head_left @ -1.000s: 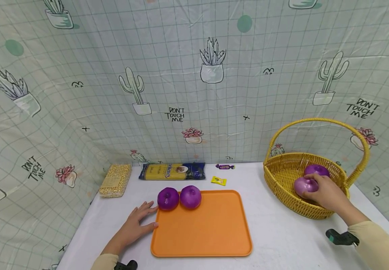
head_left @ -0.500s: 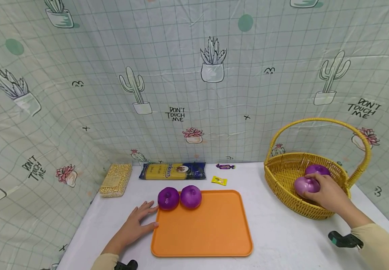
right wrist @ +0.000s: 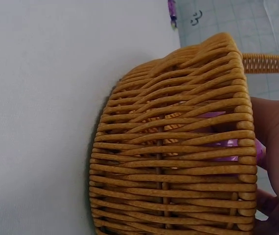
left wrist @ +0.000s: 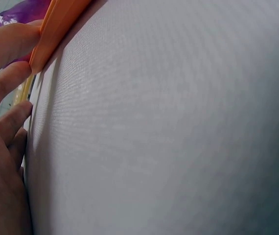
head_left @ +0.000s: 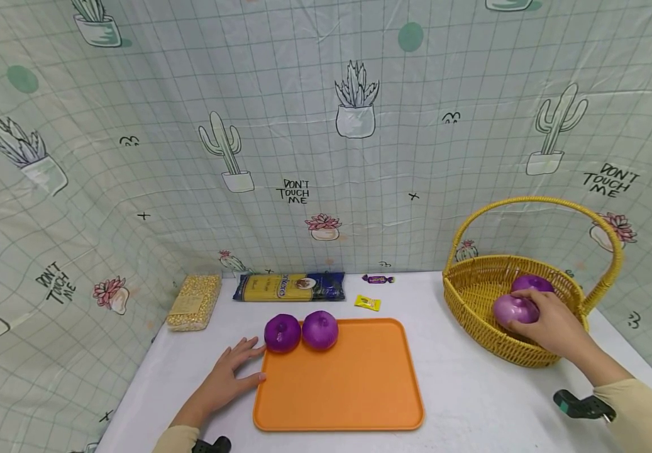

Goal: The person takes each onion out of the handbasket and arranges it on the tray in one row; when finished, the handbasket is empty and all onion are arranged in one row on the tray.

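Though pale, glossy purple onion (head_left: 511, 310)

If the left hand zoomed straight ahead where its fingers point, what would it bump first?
Probably the orange tray: the left hand seems to touch its left edge. The nearest purple onion looks right by the fingertips too, but depth is unclear.

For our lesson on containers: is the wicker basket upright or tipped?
Upright: the basket stands with its handle arching above.
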`<act>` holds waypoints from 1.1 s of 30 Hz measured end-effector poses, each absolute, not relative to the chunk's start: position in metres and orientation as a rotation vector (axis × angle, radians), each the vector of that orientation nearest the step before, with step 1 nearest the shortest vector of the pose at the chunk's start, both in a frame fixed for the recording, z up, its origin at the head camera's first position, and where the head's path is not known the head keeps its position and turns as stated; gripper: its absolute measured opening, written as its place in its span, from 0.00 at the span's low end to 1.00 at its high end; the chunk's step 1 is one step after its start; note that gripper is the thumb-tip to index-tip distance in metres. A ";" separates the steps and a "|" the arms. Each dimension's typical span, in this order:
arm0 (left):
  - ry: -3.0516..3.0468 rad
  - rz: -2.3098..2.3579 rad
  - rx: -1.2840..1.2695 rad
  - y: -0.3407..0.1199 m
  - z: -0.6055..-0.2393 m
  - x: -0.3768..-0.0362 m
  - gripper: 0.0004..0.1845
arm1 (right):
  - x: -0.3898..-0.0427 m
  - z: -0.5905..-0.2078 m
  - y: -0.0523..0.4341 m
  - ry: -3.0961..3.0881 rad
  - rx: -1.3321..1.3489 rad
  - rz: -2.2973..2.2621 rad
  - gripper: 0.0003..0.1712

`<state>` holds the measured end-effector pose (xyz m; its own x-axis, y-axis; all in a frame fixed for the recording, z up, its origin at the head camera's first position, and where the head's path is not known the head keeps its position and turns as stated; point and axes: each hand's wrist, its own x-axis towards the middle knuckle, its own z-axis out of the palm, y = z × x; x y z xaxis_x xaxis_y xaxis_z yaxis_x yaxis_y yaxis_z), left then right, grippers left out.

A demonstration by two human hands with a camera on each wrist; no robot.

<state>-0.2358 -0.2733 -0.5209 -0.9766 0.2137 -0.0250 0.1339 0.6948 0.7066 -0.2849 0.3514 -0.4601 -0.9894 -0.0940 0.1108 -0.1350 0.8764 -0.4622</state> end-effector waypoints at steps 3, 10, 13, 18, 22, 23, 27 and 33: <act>2.795 1.150 0.285 -0.273 -0.521 -0.236 0.32 | -0.284 -0.459 0.351 -2.951 0.180 0.748 0.39; 2.792 1.154 0.283 -0.273 -0.520 -0.236 0.32 | -0.280 -0.455 0.349 -2.933 0.185 0.758 0.39; 2.793 1.157 0.290 -0.273 -0.521 -0.236 0.32 | -0.277 -0.454 0.349 -2.927 0.194 0.757 0.39; 2.794 1.159 0.304 -0.274 -0.521 -0.236 0.32 | -0.273 -0.450 0.347 -2.923 0.199 0.764 0.40; 2.796 1.164 0.312 -0.274 -0.520 -0.236 0.32 | -0.270 -0.446 0.343 -2.923 0.195 0.776 0.41; 2.796 1.165 0.313 -0.274 -0.520 -0.235 0.32 | -0.269 -0.445 0.342 -2.922 0.197 0.779 0.42; 2.795 1.167 0.318 -0.274 -0.519 -0.235 0.32 | -0.266 -0.441 0.339 -2.921 0.216 0.781 0.42; 2.804 1.160 0.316 -0.273 -0.520 -0.235 0.32 | -0.261 -0.436 0.334 -2.905 0.243 0.774 0.42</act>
